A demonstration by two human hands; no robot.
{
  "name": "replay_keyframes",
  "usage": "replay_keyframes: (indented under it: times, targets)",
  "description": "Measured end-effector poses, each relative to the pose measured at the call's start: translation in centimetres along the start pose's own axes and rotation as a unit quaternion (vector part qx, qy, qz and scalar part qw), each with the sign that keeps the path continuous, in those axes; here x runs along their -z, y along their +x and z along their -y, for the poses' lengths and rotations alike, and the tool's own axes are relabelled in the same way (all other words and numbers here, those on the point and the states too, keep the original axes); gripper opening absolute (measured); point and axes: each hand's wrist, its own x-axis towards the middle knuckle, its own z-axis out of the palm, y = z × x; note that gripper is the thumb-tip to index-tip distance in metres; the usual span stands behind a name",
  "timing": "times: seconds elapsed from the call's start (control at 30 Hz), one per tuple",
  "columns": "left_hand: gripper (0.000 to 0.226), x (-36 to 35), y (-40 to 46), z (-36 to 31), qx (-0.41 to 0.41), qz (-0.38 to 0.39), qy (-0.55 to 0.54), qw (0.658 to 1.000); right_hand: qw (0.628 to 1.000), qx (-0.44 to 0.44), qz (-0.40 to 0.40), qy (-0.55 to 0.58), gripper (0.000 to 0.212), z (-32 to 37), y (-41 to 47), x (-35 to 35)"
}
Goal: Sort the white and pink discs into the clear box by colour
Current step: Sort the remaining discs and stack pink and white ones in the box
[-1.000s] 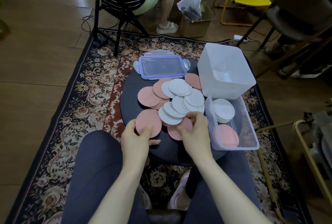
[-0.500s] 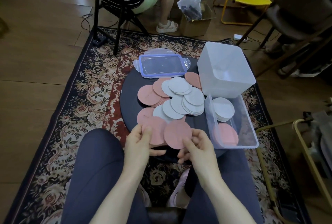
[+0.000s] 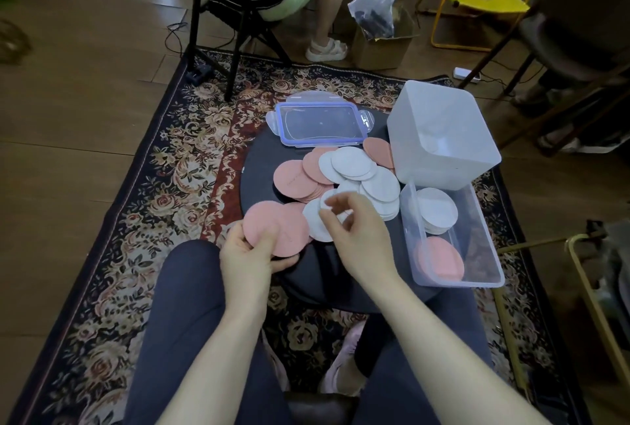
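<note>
Already the left hand (image 3: 250, 251) pinched fanned pink discs (image 3: 272, 228); the right hand (image 3: 354, 230), blurred and of uncertain grip, risked scattering white discs (image 3: 371, 182).

The left hand (image 3: 250, 256) is at the desk's near-left edge, its thumb and curled fingers (image 3: 238, 235) pinching a small stack of flat round pink discs (image 3: 272, 228), forearm bare and stretched forward from the lap. The right hand (image 3: 358, 233) hovers over the desk's near middle, motion-blurred, its fingers loosely curled and holding nothing that can be made out.
</note>
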Motion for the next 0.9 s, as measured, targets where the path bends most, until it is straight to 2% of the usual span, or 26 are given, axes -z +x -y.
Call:
replay_keyframes:
  times: [0.13,0.23,0.3,0.37,0.47,0.6,0.67,0.8,0.9]
  targets:
    - [0.022,0.3,1.0,0.1,0.025,0.011,-0.004,1.0,0.994,0.088,0.014,-0.067,0.019,0.7,4.3,-2.0]
    - [0.025,0.3,1.2,0.2,0.028,0.019,-0.008,0.999,0.96,0.184,0.062,-0.2,0.037,0.9,7.2,-3.0]
    - [0.025,0.4,1.2,0.2,0.027,0.022,-0.015,0.999,0.935,0.186,0.138,-0.267,0.055,1.1,8.7,-3.0]
    - [0.025,0.4,1.3,0.3,0.028,0.022,-0.02,0.999,0.929,0.152,0.196,-0.276,0.061,1.5,9.8,-2.7]
    - [0.025,0.4,1.4,0.4,0.027,0.019,-0.011,0.999,0.947,0.106,0.201,-0.226,0.052,1.8,10.2,-2.2]
    - [0.021,0.4,1.6,0.6,0.028,0.016,-0.014,0.999,0.975,0.083,0.108,-0.176,0.036,1.7,9.3,-1.8]
    - [0.02,0.5,1.6,0.6,0.03,0.02,-0.014,0.999,0.984,0.058,0.085,-0.146,0.029,1.9,9.0,-1.6]
    - [0.019,0.5,1.6,0.6,0.032,0.021,-0.016,0.999,0.988,0.019,0.076,-0.131,0.016,2.5,9.1,-1.1]
    - [0.018,0.6,1.5,0.6,0.032,0.021,-0.016,0.999,0.988,0.011,0.071,-0.138,0.016,2.8,9.4,-0.9]
